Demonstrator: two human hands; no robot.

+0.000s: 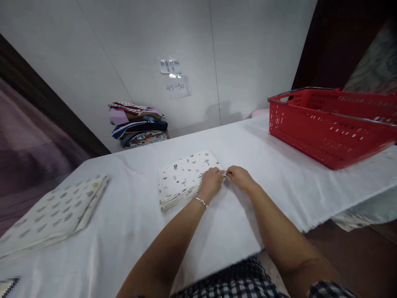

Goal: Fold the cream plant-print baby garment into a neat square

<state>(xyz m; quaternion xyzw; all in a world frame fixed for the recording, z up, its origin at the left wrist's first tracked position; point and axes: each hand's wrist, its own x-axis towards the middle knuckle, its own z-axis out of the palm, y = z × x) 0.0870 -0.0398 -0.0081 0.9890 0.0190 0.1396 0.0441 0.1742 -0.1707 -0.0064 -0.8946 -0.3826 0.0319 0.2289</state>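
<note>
A white cloth [182, 174] with small printed figures lies folded into a thick rectangle on the table, its layers showing along the near edge. My left hand [212, 181] rests on its right end, fingers closed on the cloth's near right corner. Close beside it, my right hand [240, 177] pinches the same corner between thumb and fingers, just off the folded edge. The two hands almost touch. What exactly lies between the fingertips is small and partly hidden.
On the left lies another folded cloth [58, 211] with grey spots. A red plastic basket [322, 134] with metal handles stands at right on the white-covered table [133, 231]. Behind the far edge is a stack of folded fabrics [139, 126], near a wall with paper signs [176, 87].
</note>
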